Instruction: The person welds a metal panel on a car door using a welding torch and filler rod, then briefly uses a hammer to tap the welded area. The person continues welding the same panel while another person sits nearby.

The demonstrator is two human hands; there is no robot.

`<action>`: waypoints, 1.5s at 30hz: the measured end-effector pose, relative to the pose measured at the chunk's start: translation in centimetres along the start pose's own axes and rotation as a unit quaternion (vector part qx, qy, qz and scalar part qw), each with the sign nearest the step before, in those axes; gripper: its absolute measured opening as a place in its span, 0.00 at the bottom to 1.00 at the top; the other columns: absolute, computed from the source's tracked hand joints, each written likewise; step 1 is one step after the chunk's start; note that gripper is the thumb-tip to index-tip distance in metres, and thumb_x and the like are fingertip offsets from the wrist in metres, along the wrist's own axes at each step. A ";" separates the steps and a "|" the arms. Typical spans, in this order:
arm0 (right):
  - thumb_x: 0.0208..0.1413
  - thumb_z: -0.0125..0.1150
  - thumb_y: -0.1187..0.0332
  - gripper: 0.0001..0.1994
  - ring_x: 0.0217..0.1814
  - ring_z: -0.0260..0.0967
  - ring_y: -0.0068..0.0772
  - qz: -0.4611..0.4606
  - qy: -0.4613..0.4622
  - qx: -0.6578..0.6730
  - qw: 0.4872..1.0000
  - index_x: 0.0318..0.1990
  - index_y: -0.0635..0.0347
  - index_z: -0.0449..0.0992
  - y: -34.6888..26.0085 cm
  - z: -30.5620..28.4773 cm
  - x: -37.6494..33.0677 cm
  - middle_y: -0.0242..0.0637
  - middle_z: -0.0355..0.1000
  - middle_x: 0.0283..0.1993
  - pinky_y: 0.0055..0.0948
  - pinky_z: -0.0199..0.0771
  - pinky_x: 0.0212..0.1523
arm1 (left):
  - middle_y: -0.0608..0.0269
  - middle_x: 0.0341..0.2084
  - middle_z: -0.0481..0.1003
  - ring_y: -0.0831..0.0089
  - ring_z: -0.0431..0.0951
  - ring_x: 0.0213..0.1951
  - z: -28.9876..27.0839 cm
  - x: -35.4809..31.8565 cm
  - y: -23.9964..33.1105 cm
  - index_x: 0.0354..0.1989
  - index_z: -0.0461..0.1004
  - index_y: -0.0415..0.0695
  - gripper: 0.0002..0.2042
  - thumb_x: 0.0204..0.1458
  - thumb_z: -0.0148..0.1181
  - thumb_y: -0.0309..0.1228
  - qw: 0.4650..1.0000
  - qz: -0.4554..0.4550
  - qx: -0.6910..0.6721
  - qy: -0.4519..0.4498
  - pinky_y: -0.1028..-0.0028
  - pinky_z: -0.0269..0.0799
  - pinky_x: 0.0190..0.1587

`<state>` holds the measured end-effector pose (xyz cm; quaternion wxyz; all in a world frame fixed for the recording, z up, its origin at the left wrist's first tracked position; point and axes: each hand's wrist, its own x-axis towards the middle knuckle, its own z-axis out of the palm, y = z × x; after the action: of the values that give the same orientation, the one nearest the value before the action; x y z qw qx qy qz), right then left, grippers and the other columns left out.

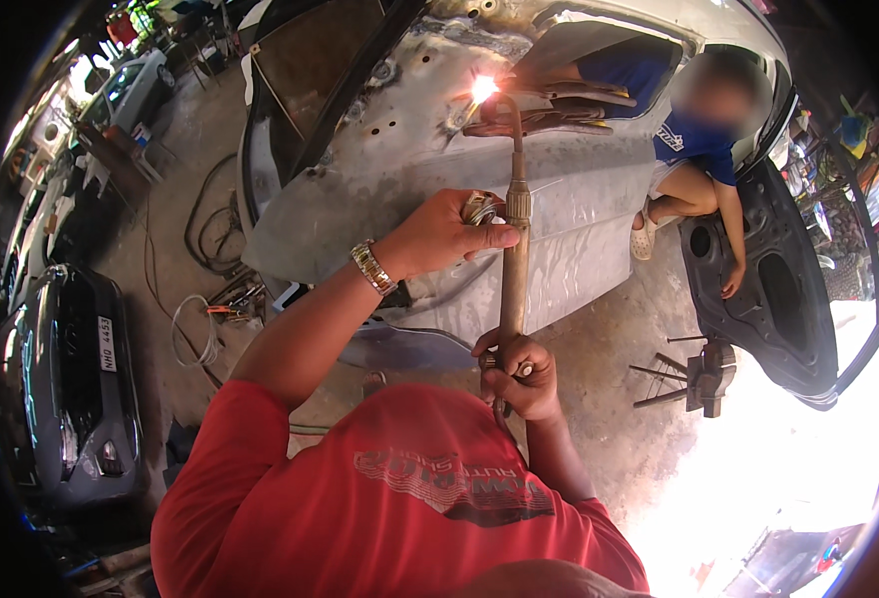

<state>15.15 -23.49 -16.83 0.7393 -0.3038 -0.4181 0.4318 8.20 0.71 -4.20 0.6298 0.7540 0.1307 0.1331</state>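
A brass-coloured gas torch (pixel 515 274) stands nearly upright between my two hands, its bent tip turned toward the car body. My left hand (pixel 459 234) is closed around its upper part, thumb lying across the barrel, with a wristwatch (pixel 371 267) on the wrist. Lower down, my right hand (pixel 524 379) wraps the handle by the valve knobs (pixel 525 369). A bright flame (pixel 484 90) glows at the tip, close to the bare metal panel (pixel 429 110). Glare hides exactly where it meets the metal. Long brownish pieces (pixel 579 92) lie just beside the tip; their kind is unclear.
A person in a blue shirt (pixel 703 140) sits at the right by the car. A dark door panel (pixel 768 279) leans near them, with a bench vise (pixel 710 379) below. A dark bumper (pixel 70 379) stands at left. Hoses (pixel 205 224) and cables lie across the concrete floor.
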 end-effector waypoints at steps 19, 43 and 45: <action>0.56 0.59 0.91 0.14 0.29 0.78 0.24 0.019 0.002 -0.006 1.000 0.35 0.58 0.67 -0.3 -0.4 1.5 0.59 0.73 0.53 0.22 0.81 0.30 | 0.77 0.23 0.74 0.88 0.69 0.23 -0.8 1.1 -0.5 0.44 0.82 0.43 0.19 0.58 0.73 0.47 1.000 0.007 0.029 0.007 0.79 0.66 0.27; 0.56 0.58 0.91 0.14 0.28 0.78 0.22 0.023 0.000 -0.012 1.000 0.35 0.59 0.67 -0.4 -0.6 1.4 0.60 0.73 0.53 0.21 0.81 0.30 | 0.78 0.24 0.74 0.88 0.69 0.24 -0.7 1.0 -0.6 0.46 0.82 0.43 0.20 0.58 0.73 0.47 1.000 -0.004 0.014 0.008 0.79 0.67 0.28; 0.56 0.58 0.91 0.14 0.28 0.78 0.22 0.021 0.002 -0.014 1.000 0.35 0.59 0.68 -0.4 -0.6 1.3 0.60 0.73 0.53 0.21 0.81 0.30 | 0.78 0.24 0.74 0.88 0.70 0.24 -0.6 1.0 -0.4 0.46 0.82 0.43 0.20 0.58 0.73 0.47 1.000 0.000 0.025 0.008 0.79 0.66 0.28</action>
<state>16.22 -22.51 -16.36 0.7264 -0.3239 -0.4159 0.4410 8.87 1.65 -4.44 0.6098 0.7683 0.1396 0.1359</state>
